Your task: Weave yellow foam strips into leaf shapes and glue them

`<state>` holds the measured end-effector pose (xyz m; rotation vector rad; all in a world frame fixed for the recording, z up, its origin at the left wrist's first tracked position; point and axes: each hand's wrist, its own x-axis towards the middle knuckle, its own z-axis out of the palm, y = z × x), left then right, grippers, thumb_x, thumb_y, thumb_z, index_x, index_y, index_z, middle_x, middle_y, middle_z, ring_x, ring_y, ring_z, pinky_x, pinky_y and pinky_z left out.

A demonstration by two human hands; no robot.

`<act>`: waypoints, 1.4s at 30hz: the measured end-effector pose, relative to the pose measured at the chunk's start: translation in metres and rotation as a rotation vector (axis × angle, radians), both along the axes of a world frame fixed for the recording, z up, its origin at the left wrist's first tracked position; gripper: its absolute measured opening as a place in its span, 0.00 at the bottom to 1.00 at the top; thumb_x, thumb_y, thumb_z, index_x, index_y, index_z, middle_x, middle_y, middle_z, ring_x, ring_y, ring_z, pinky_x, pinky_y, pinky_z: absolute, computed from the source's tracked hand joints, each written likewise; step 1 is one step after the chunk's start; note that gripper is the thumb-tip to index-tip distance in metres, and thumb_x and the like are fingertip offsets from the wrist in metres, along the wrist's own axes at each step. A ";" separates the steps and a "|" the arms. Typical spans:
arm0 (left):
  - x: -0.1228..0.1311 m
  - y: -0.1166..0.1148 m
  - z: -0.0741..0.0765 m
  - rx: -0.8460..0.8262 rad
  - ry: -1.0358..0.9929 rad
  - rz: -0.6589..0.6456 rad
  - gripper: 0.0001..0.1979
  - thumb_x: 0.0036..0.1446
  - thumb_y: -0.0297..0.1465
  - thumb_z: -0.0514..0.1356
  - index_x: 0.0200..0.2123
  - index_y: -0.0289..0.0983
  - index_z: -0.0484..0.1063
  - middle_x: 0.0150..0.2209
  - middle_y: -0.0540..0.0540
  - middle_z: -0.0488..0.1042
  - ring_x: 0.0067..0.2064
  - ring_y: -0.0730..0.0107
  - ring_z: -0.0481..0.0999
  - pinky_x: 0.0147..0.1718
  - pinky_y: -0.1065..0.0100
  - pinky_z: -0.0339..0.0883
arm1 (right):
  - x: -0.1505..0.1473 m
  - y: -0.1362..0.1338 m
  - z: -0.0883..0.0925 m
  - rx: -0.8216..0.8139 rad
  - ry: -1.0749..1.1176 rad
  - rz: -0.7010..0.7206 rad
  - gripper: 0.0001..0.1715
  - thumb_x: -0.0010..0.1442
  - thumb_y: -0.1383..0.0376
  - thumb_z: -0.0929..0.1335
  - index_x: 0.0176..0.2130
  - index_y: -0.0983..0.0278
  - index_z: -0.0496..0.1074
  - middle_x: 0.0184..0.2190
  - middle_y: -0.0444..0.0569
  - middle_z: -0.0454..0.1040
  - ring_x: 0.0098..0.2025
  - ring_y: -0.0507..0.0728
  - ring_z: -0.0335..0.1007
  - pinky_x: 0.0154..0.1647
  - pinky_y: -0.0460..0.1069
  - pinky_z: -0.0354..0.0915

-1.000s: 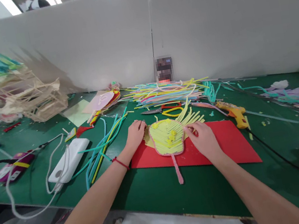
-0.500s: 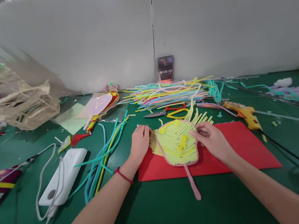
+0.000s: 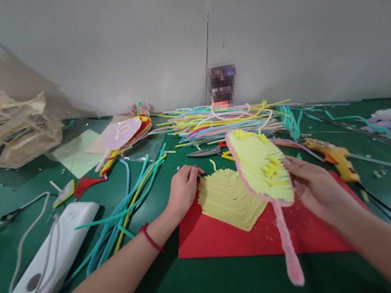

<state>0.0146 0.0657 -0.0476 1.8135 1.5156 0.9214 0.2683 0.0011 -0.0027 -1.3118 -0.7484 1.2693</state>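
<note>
My right hand (image 3: 314,187) holds a yellow leaf-shaped piece (image 3: 261,165) with a pink fuzzy rim and a pink stem, lifted off the table and tilted toward me. Below it, a yellow herringbone mat of pipe-cleaner strips (image 3: 229,198) lies on a red sheet (image 3: 234,238). The fingers of my left hand (image 3: 184,189) press down on the mat's left edge at the sheet's corner. A red cord circles my left wrist.
A pile of coloured pipe cleaners (image 3: 213,120) lies behind, with scissors (image 3: 206,152) in front of it. A yellow glue gun (image 3: 331,155) rests at the right, its black cord trailing. A white power bank (image 3: 53,252) with cable sits left. White partitions close the back.
My right hand has lifted the pink-rimmed yellow leaf off the red sheet and tilted it up, uncovering the yellow strip mat beneath. My left hand has stayed pressed at the mat's edge.
</note>
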 end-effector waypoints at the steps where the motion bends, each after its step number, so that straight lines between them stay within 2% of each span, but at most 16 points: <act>1: 0.001 0.000 0.000 0.000 0.003 -0.007 0.17 0.61 0.32 0.48 0.27 0.39 0.73 0.30 0.49 0.74 0.34 0.68 0.73 0.35 0.68 0.63 | -0.005 -0.002 -0.002 -0.025 0.006 0.036 0.20 0.46 0.56 0.75 0.38 0.61 0.73 0.33 0.49 0.78 0.26 0.54 0.73 0.19 0.45 0.67; 6: 0.001 -0.002 0.005 -0.006 0.026 -0.027 0.17 0.62 0.34 0.48 0.23 0.38 0.69 0.27 0.49 0.72 0.32 0.67 0.71 0.33 0.67 0.62 | -0.022 -0.009 -0.013 -0.107 -0.042 0.250 0.27 0.50 0.53 0.74 0.45 0.63 0.67 0.21 0.42 0.73 0.17 0.52 0.68 0.15 0.45 0.66; 9: 0.001 -0.005 0.009 0.015 0.013 -0.078 0.17 0.64 0.35 0.46 0.29 0.39 0.72 0.32 0.49 0.75 0.37 0.67 0.72 0.41 0.66 0.63 | -0.023 -0.010 -0.019 -0.146 -0.097 0.337 0.27 0.53 0.52 0.71 0.47 0.63 0.65 0.17 0.39 0.70 0.16 0.52 0.68 0.16 0.46 0.67; 12: 0.001 -0.007 0.010 0.028 0.014 -0.114 0.19 0.65 0.35 0.44 0.33 0.39 0.73 0.34 0.48 0.76 0.39 0.66 0.73 0.43 0.65 0.63 | -0.023 -0.010 -0.022 -0.192 -0.093 0.320 0.27 0.54 0.51 0.71 0.48 0.63 0.65 0.20 0.41 0.71 0.19 0.53 0.70 0.18 0.46 0.69; 15: 0.000 -0.007 0.009 0.030 0.041 -0.120 0.18 0.64 0.35 0.45 0.33 0.41 0.74 0.34 0.49 0.76 0.39 0.66 0.73 0.42 0.64 0.64 | -0.026 -0.013 -0.023 -0.216 -0.104 0.270 0.36 0.53 0.51 0.71 0.56 0.62 0.59 0.25 0.44 0.74 0.20 0.54 0.72 0.20 0.47 0.71; 17: 0.000 -0.007 0.009 0.037 0.074 -0.130 0.15 0.63 0.35 0.48 0.33 0.42 0.74 0.34 0.49 0.76 0.38 0.66 0.73 0.43 0.62 0.65 | -0.026 -0.016 -0.024 -0.210 -0.170 0.283 0.42 0.55 0.50 0.70 0.62 0.60 0.54 0.24 0.43 0.73 0.18 0.53 0.70 0.15 0.46 0.69; 19: -0.001 -0.007 0.010 0.046 0.107 -0.140 0.13 0.62 0.35 0.50 0.33 0.43 0.73 0.34 0.49 0.76 0.38 0.65 0.74 0.44 0.60 0.66 | -0.025 -0.019 -0.025 -0.194 -0.301 0.303 0.39 0.57 0.50 0.67 0.62 0.60 0.56 0.21 0.41 0.70 0.15 0.51 0.65 0.11 0.44 0.64; 21: -0.001 -0.008 0.011 0.059 0.130 -0.149 0.11 0.61 0.35 0.51 0.34 0.43 0.73 0.34 0.49 0.76 0.38 0.65 0.74 0.43 0.60 0.67 | -0.020 -0.020 -0.026 -0.154 -0.451 0.307 0.32 0.59 0.51 0.66 0.59 0.59 0.63 0.21 0.41 0.68 0.14 0.48 0.61 0.13 0.42 0.64; 24: -0.002 -0.010 0.012 0.102 0.166 -0.160 0.09 0.60 0.35 0.53 0.34 0.44 0.73 0.35 0.48 0.76 0.38 0.64 0.74 0.39 0.61 0.69 | -0.011 -0.019 -0.030 -0.026 -0.636 0.321 0.27 0.59 0.53 0.66 0.56 0.57 0.69 0.22 0.42 0.70 0.18 0.49 0.65 0.20 0.41 0.68; 26: -0.002 -0.013 0.012 0.145 0.199 -0.155 0.08 0.59 0.33 0.53 0.34 0.45 0.72 0.35 0.47 0.74 0.39 0.64 0.74 0.39 0.62 0.70 | -0.006 -0.018 -0.034 0.041 -0.702 0.353 0.26 0.58 0.55 0.67 0.56 0.56 0.69 0.20 0.42 0.70 0.20 0.50 0.67 0.20 0.41 0.68; 30: -0.002 -0.017 0.013 0.198 0.246 -0.151 0.07 0.58 0.33 0.54 0.33 0.45 0.72 0.35 0.47 0.73 0.38 0.65 0.74 0.38 0.64 0.71 | -0.001 -0.016 -0.038 0.058 -0.738 0.383 0.25 0.57 0.57 0.67 0.55 0.53 0.70 0.23 0.44 0.74 0.23 0.53 0.73 0.24 0.43 0.71; 34: -0.002 -0.018 0.014 0.158 0.231 -0.147 0.06 0.57 0.33 0.54 0.29 0.44 0.69 0.33 0.47 0.73 0.35 0.66 0.74 0.33 0.65 0.71 | -0.001 -0.016 -0.036 0.069 -0.777 0.396 0.22 0.58 0.58 0.66 0.53 0.51 0.71 0.30 0.46 0.78 0.28 0.55 0.76 0.27 0.43 0.73; 37: -0.002 -0.017 0.015 0.100 0.204 -0.124 0.06 0.57 0.33 0.53 0.28 0.44 0.68 0.33 0.47 0.73 0.34 0.65 0.74 0.32 0.64 0.71 | 0.002 -0.017 -0.038 0.060 -0.784 0.402 0.23 0.57 0.58 0.67 0.53 0.51 0.72 0.31 0.46 0.78 0.28 0.56 0.77 0.23 0.43 0.72; 40: -0.003 -0.017 0.015 0.070 0.195 -0.110 0.06 0.57 0.33 0.53 0.32 0.45 0.70 0.34 0.47 0.74 0.36 0.63 0.74 0.34 0.63 0.72 | 0.005 -0.017 -0.043 0.055 -0.788 0.398 0.23 0.56 0.58 0.68 0.52 0.48 0.72 0.27 0.44 0.78 0.22 0.55 0.75 0.15 0.43 0.69; 42: -0.003 -0.017 0.014 0.084 0.204 -0.116 0.06 0.57 0.33 0.54 0.35 0.46 0.71 0.35 0.47 0.75 0.37 0.63 0.75 0.35 0.63 0.72 | 0.005 -0.019 -0.045 0.064 -0.804 0.383 0.22 0.56 0.57 0.68 0.51 0.48 0.73 0.28 0.43 0.78 0.22 0.55 0.74 0.15 0.42 0.69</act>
